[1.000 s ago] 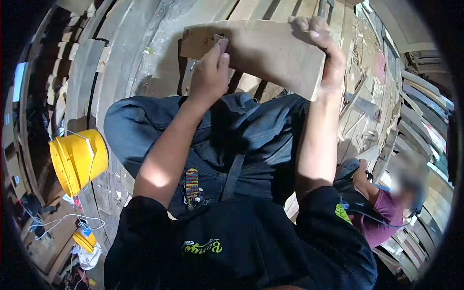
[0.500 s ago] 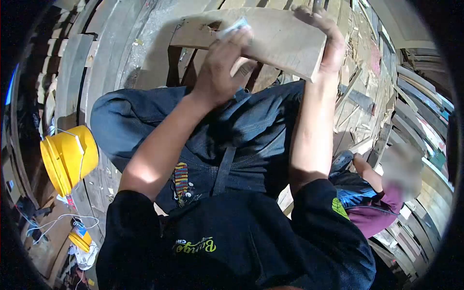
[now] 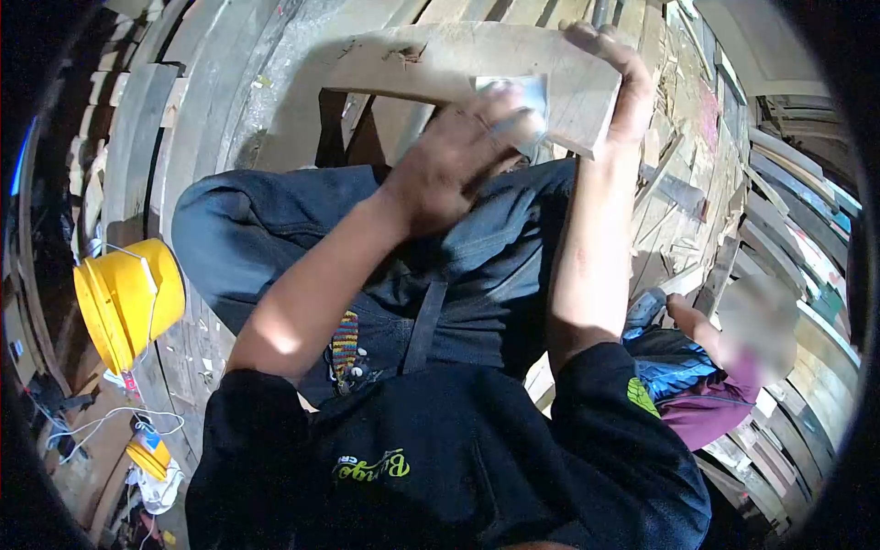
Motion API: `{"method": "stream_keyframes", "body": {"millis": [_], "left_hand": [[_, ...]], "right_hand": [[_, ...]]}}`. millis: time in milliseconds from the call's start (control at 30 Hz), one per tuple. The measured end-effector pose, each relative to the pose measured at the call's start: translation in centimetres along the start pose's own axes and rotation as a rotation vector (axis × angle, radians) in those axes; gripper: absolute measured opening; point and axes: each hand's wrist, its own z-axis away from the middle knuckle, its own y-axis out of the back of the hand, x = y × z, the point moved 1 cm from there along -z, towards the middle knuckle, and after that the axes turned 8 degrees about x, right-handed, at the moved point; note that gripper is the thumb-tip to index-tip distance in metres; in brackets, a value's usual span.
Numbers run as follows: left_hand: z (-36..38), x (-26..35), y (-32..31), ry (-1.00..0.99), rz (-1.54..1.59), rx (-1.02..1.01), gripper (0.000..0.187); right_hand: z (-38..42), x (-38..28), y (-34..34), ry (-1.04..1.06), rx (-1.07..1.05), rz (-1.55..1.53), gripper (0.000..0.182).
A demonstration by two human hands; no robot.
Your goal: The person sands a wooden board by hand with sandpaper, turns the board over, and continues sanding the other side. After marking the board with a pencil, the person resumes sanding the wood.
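A pale curved wooden board [image 3: 440, 64] lies across the space in front of my crossed legs, with a dark knot or gouge on its upper face. My left hand [image 3: 458, 151], smeared by motion, presses a pale bluish piece of sandpaper [image 3: 534, 92] against the board's right part. At the board's right end, my right hand [image 3: 628, 78] is wrapped around the edge, with the palm against the end and the fingers over the far corner. The sandpaper's underside is hidden against the wood.
A yellow bucket [image 3: 128, 298] stands on the left, with a white cable [image 3: 110, 417] below it. Weathered planks [image 3: 197, 92] make up the floor, and wood scraps [image 3: 683, 197] litter the right. Another person in a maroon shirt [image 3: 706, 412] sits close by on the right.
My left hand has slid the sandpaper to the right along the board and slightly towards me. My right hand keeps its hold on the board's end.
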Motion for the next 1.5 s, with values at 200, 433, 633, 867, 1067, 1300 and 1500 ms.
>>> {"method": "stream_keyframes", "body": {"millis": [200,433,633,867,1067,1300,1500], "left_hand": [[0.5,-0.6,0.4,0.209,-0.122,0.031,0.044],[0.9,-2.5,0.4,0.393,-0.147,0.063,0.045],[-1.7,6.3,0.2,0.213,-0.051,0.002,0.045],[1.0,3.2,-1.5,0.422,-0.016,0.193,0.047],[-1.3,10.2,-2.9,0.309,-0.004,0.187,0.047],[1.0,5.8,-3.2,0.505,-0.110,0.301,0.044],[0.7,8.1,-4.2,0.310,-0.125,0.234,0.046]], "right_hand": [[0.0,0.0,-0.5,0.067,0.199,0.123,0.020],[-0.5,0.2,0.1,-0.067,0.166,0.058,0.023],[-0.7,1.0,0.6,-0.060,0.046,-0.064,0.018],[2.2,0.9,-3.0,0.020,0.162,-0.054,0.004],[1.6,1.4,-2.5,0.162,0.123,0.040,0.008],[-0.7,2.6,-0.1,0.243,0.099,0.116,0.012],[0.6,1.7,-0.5,0.070,0.189,0.179,0.026]]}}
